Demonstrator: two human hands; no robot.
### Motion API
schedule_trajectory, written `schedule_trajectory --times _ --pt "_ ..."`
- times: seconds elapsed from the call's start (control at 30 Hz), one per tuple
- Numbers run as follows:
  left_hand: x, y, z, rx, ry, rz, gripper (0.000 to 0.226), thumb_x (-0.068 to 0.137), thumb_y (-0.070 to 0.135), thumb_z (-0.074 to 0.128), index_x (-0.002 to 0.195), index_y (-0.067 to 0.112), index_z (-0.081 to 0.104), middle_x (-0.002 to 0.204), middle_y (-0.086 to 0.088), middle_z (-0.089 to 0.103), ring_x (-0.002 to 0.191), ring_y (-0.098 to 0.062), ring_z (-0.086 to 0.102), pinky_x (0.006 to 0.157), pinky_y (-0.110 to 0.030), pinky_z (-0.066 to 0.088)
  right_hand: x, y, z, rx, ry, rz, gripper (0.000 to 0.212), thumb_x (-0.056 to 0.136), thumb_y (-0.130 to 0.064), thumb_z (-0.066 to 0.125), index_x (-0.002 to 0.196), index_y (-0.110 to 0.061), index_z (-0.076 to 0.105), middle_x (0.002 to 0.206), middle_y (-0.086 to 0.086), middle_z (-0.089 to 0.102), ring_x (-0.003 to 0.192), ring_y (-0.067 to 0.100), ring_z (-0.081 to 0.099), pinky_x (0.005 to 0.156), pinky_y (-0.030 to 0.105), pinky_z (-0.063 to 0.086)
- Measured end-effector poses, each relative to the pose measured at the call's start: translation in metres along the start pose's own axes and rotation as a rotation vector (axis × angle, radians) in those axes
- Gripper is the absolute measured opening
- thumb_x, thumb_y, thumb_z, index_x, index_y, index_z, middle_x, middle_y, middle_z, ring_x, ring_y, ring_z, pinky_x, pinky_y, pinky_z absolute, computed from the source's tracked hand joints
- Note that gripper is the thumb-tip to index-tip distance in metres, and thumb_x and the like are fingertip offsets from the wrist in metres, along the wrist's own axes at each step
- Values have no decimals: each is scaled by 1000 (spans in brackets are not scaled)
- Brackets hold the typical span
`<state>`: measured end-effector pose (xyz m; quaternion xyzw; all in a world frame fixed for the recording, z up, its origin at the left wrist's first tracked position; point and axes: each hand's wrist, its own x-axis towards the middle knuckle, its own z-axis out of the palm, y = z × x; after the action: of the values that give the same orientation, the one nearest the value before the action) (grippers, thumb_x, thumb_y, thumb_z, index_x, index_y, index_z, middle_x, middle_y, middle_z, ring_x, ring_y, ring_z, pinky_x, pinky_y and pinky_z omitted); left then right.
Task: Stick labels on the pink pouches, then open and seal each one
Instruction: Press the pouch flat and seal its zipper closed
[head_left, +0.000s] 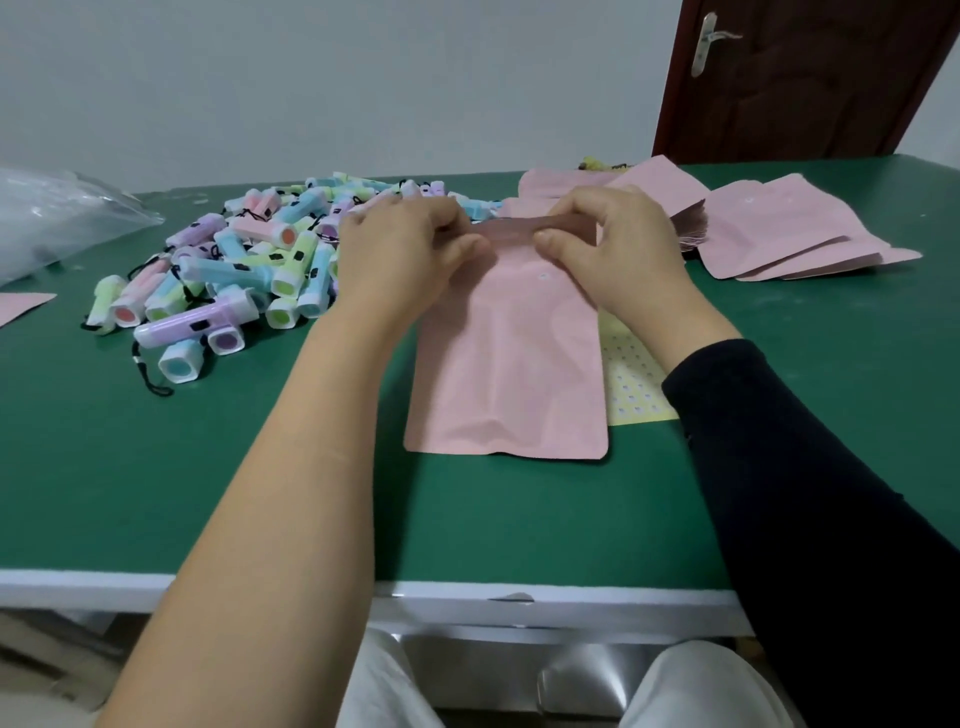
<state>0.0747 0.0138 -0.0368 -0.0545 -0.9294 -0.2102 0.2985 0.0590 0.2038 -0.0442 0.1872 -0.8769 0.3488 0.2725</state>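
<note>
Table edge: the white front rim of the green table (260, 577) is nearest to me, with the knees below it.
Forearms: both reach forward over the top. The left is bare and the right is in a dark sleeve (805, 493).
Pink pouch (509, 374): it lies flat at the table's middle, bottom edge toward me and mouth away from me.
Label sheet (636, 384): this yellow sheet lies just right of the pouch, partly tucked under it and under my right wrist.
Pale mark: I see a small spot near the pouch's top, but I cannot tell whether it is a label or a hole.
Step in hand: I judge that I am working the mouth strip, either parting it or pressing it closed.
Doing it well: I want both pinches close to the strip and level, so I can run along its whole width without creasing the film. The body should stay flat on the table.
Left hand (400, 254): it is palm down, with the fingers curled and the thumb pinching the mouth's left part.
Right hand (618, 249): it mirrors the left, thumb and curled fingers pinching the darker strip on the right.
Flashlights (234, 270): a pastel heap lies to the left, near the left hand.
Pouch stack (789, 234): more pink pouches are fanned out at the far right.
Beyond: a clear plastic bag (57, 218) sits at the far left and a brown door (805, 78) stands behind.
</note>
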Motion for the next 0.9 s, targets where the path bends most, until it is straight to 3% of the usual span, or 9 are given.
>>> schedule_trajectory --times 0.1,0.2,0.33,0.43,0.53,0.63,0.73,0.83,0.9 --pt "2 -14 2 -16 -8 -80 18 92 42 62 85 26 63 89 6 66 96 -23 58 93 -40 39 0 7 -5 92 -12 60 3 89 -25 65 87 -27 66 84 -5 64 95 23 59 91 46 46" --pt "2 -21 7 -171 -33 -145 27 93 35 62 85 10 61 79 -2 61 74 -20 51 71 -36 43 2 14 -5 173 -78 103 15 93 -14 59 97 -8 72 93 13 70 87 23 60 83 37 47" --pt "2 -18 9 -551 -64 -265 23 95 27 62 79 10 57 74 1 56 60 -9 46 57 -23 36 5 19 -8 492 -4 278 35 87 -23 70 78 9 60 74 10 56 71 16 48 69 29 40" --pt "0 -16 8 -999 -317 -417 12 90 28 70 91 17 64 84 2 72 68 -9 66 66 -26 52 4 20 -8 746 84 409 30 86 -27 73 70 -5 60 79 15 58 72 23 52 71 36 45" --pt "-4 -16 11 -1121 -598 -509 33 79 30 72 106 12 67 98 -4 76 85 -18 74 70 -29 59 4 18 -4 953 70 503 21 91 -30 67 83 -11 68 92 9 73 86 26 68 81 37 54" --pt "0 -14 19 -1226 -476 -610 14 90 19 66 102 12 68 90 -2 77 79 -15 74 65 -27 59 2 17 0 1044 -104 578 23 93 -33 64 105 -14 70 99 1 76 91 18 72 74 32 59" --pt "6 -15 25 -1349 -257 -746 7 95 15 63 97 10 68 84 -2 77 73 -16 74 58 -28 59 -7 17 5 828 -308 549 21 90 -30 67 104 -15 73 95 -1 76 86 15 73 73 29 59" --pt "5 -18 26 -1406 -275 -752 16 90 16 68 104 10 69 92 -4 77 82 -19 74 63 -31 59 -10 10 11 779 -220 524 8 90 -20 68 92 -15 74 85 -1 77 71 11 72 62 23 58" --pt "3 -18 28 -1370 -344 -708 32 87 14 69 118 10 64 101 -5 76 88 -20 74 66 -32 60 -9 10 13 795 -146 522 7 90 -19 68 89 -16 74 86 -2 76 74 12 72 65 24 59"
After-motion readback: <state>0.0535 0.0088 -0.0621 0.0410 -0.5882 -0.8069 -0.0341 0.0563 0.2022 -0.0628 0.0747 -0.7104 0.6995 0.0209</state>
